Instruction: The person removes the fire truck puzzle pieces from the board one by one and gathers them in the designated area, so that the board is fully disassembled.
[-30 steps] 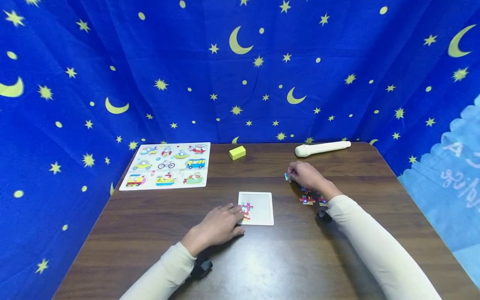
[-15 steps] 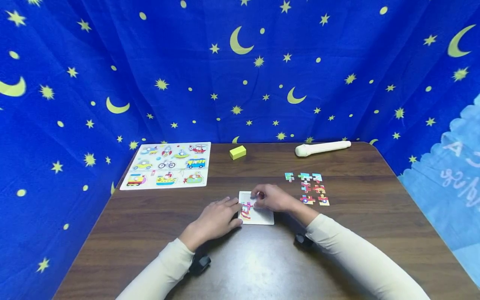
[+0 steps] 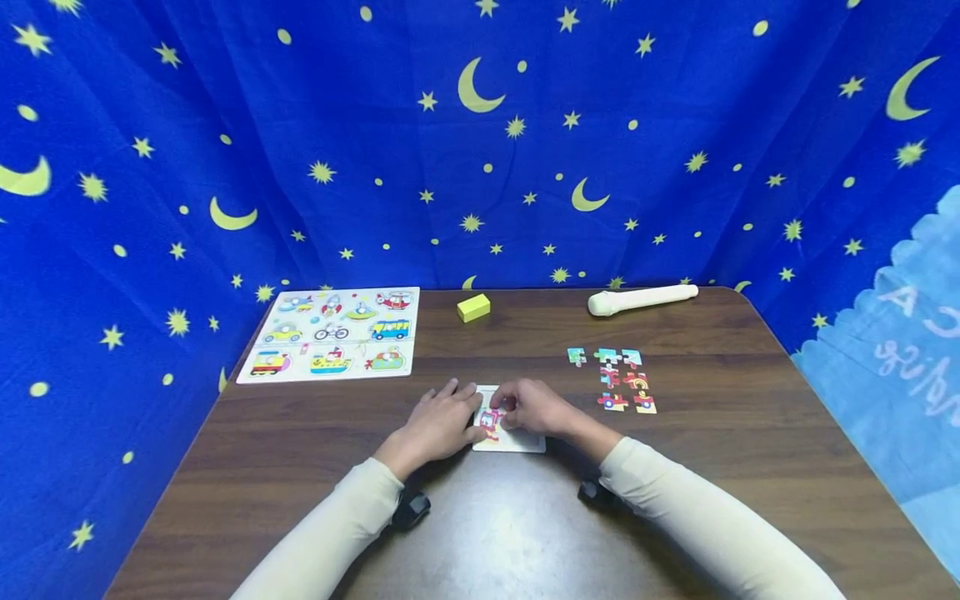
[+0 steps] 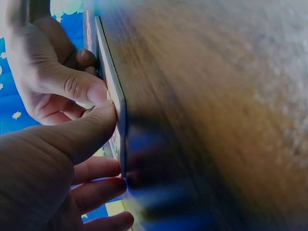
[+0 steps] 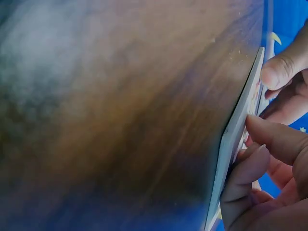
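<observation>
A small white puzzle tray (image 3: 528, 445) lies on the table between the hands, with joined puzzle pieces (image 3: 489, 425) showing a red picture along its left side. My left hand (image 3: 441, 423) rests at the tray's left edge, thumb on the pieces and fingers extended. From the right, my right hand (image 3: 538, 408) reaches over the tray and pinches a puzzle piece against the joined ones; its fingers mostly hide that piece. Both thumbs come close together above the tray edge (image 4: 120, 120) in the left wrist view. In the right wrist view the right hand (image 5: 276, 168) has bent fingers low over the tray.
Several loose puzzle pieces (image 3: 612, 403) lie to the right of the tray. At the back left is a picture board (image 3: 352, 337) of vehicles. A yellow block (image 3: 473, 308) and a white microphone-shaped stick (image 3: 643, 298) lie near the table's back edge, before a blue curtain (image 3: 390, 125).
My right hand has moved left from the loose pieces to the tray, and now works beside the joined pieces. The left hand has stayed at the tray's left edge, its thumb shifting onto it.
</observation>
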The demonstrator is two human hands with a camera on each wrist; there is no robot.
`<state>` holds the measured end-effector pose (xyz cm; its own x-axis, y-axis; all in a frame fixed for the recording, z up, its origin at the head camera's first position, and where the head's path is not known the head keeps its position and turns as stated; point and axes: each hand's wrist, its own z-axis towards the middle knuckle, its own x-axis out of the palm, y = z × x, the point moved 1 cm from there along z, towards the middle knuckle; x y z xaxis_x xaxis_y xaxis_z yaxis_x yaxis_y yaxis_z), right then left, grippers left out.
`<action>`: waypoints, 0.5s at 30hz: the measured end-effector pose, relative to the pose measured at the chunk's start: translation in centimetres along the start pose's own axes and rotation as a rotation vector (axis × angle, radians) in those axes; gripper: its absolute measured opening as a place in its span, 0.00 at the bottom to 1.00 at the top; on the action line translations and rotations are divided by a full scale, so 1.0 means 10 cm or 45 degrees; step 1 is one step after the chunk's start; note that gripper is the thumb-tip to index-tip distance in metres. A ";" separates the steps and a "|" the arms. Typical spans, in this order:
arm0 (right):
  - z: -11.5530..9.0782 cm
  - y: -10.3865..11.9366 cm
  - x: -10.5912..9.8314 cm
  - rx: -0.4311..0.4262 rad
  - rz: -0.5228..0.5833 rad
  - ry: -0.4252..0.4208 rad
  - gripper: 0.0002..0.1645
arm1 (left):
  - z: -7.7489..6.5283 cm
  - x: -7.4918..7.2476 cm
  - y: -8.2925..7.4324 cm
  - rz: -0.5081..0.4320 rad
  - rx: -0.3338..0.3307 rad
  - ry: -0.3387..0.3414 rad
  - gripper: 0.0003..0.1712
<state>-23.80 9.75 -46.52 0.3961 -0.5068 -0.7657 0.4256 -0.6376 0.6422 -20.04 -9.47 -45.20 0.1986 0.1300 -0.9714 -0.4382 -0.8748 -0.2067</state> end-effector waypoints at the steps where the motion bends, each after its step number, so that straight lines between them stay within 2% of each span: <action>1: 0.00 0.00 0.00 0.000 0.001 -0.005 0.16 | 0.00 0.00 0.00 -0.002 -0.008 0.005 0.36; 9: 0.01 0.05 -0.02 -0.003 0.142 0.055 0.16 | 0.02 0.00 -0.01 0.000 -0.044 0.042 0.37; 15: 0.02 0.02 -0.02 -0.043 0.097 0.048 0.15 | 0.02 0.01 -0.01 -0.007 -0.058 0.057 0.37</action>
<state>-23.97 9.62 -46.21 0.4587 -0.5303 -0.7130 0.4200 -0.5777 0.6999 -20.19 -9.30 -45.34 0.2403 0.1147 -0.9639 -0.3968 -0.8946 -0.2054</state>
